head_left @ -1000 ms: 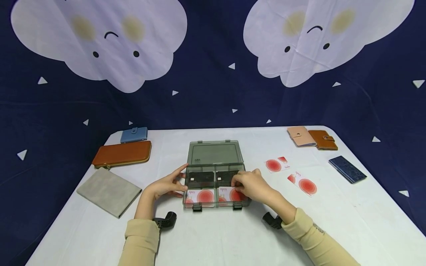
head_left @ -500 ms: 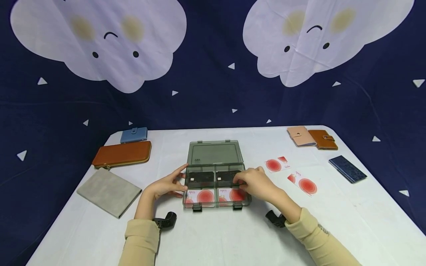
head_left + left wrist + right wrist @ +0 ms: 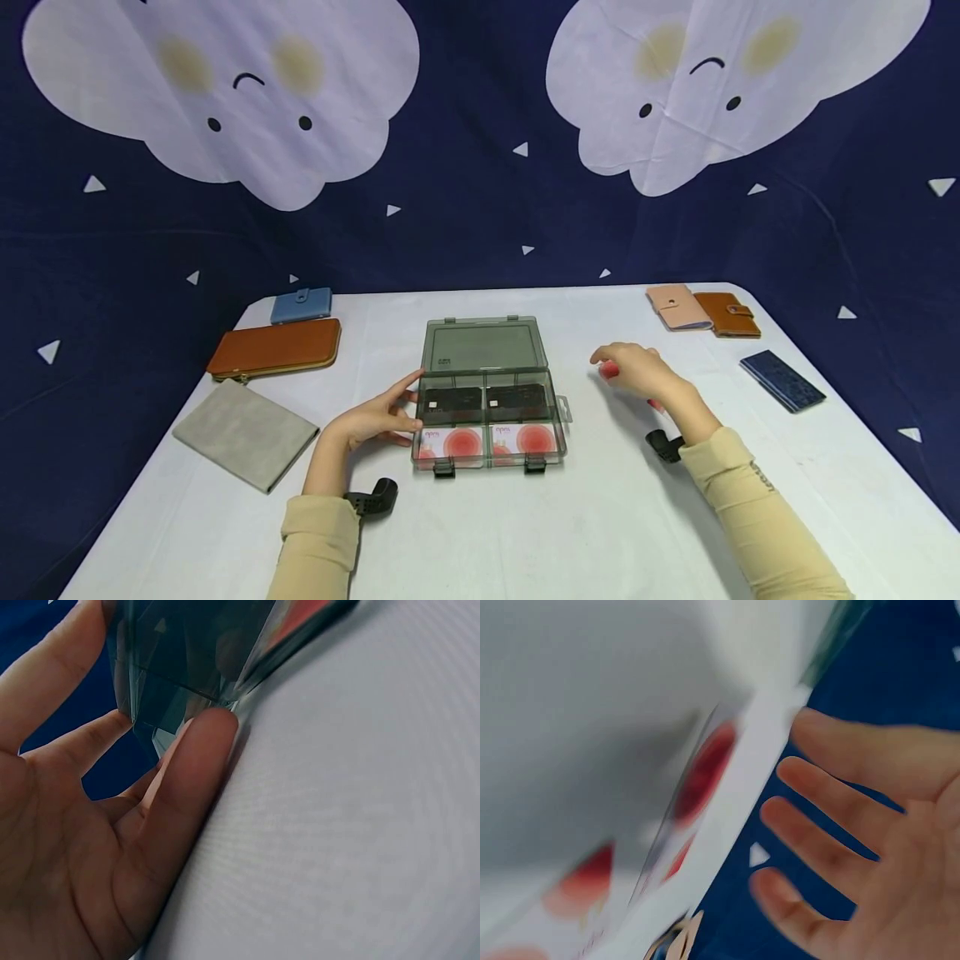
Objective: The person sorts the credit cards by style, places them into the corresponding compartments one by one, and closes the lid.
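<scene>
A translucent grey-green box (image 3: 488,463) lies with its lid (image 3: 482,346) laid back. Its rear compartments hold black cards (image 3: 453,406); red-and-white cards (image 3: 450,443) occupy the front ones. My left hand (image 3: 378,419) touches the box's left side with spread fingers; in the left wrist view the thumb (image 3: 199,754) meets a lower corner. Right of the box, my right hand (image 3: 637,368) hovers over two loose red-and-white cards, mostly hiding them. In the right wrist view its fingers are apart with nothing between them, beside one card (image 3: 701,780) and another card (image 3: 574,896).
At the left lie a grey notebook-like cover (image 3: 246,433), a brown zip wallet (image 3: 276,347) and a blue snap wallet (image 3: 302,306). A pink wallet (image 3: 678,307), a brown wallet (image 3: 726,315) and a dark blue wallet (image 3: 782,381) lie on the right. A patterned cloth hangs behind.
My right hand has left the box's right compartments and moved right, over the loose cards. A small tab on the box's right side now shows. The left hand has stayed put.
</scene>
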Demonstrator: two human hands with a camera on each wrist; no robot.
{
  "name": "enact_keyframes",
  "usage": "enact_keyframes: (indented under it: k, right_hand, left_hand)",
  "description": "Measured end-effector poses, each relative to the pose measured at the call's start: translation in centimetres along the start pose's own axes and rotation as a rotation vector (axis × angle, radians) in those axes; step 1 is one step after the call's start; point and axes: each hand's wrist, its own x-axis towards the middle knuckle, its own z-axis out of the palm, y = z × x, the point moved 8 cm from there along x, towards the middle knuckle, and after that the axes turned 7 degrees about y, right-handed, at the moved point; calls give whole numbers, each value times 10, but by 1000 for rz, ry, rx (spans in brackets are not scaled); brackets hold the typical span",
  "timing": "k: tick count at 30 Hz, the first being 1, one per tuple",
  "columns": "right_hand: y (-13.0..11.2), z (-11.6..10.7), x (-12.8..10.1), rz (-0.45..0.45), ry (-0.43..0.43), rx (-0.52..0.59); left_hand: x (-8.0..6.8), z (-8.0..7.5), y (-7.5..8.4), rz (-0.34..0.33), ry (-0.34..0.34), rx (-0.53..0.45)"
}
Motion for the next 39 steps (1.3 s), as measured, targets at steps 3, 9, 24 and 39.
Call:
enact_keyframes:
  k: [3, 9, 24, 39]
  right_hand:
    - [14, 9, 1, 26, -109, -40]
    - [31, 16, 6, 56, -208, -45]
    - [40, 23, 27, 50, -367, -159]
    - [9, -20, 33, -38, -65, 189]
  left_hand:
    - [0, 0, 0, -1, 4, 3]
    - [0, -1, -1, -1, 8, 3]
    - [-1, -1, 0, 0, 11, 5]
    - [0, 0, 0, 1, 7, 5]
